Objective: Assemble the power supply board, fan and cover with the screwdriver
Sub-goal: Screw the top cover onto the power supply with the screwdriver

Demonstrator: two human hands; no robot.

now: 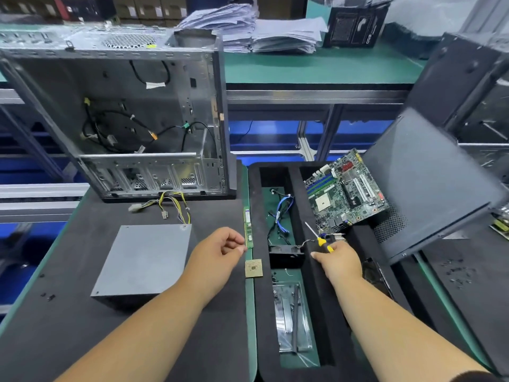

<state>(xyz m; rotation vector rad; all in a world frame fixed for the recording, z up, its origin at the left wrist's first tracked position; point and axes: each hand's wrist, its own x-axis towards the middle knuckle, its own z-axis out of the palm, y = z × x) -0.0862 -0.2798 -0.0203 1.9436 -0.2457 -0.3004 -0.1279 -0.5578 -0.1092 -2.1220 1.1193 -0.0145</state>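
The grey power supply box (146,260) lies on the black mat at the left, its yellow and black cables (173,205) trailing toward the open computer case (132,111) behind it. My right hand (338,260) grips the yellow handle of a screwdriver (319,238), whose shaft points up and left. A black fan (286,255) sits in the foam tray just left of that hand. My left hand (220,252) hovers beside a RAM stick (248,227), fingers loosely curled and holding nothing. The dark side cover (429,186) leans tilted at the right.
A motherboard (347,194) lies tilted in the black foam tray (256,299), with blue and black cables (281,213) and a plastic bag (292,318) in the middle slot. A CPU chip (253,268) lies by the tray's edge. Loose screws (454,271) are scattered at the right.
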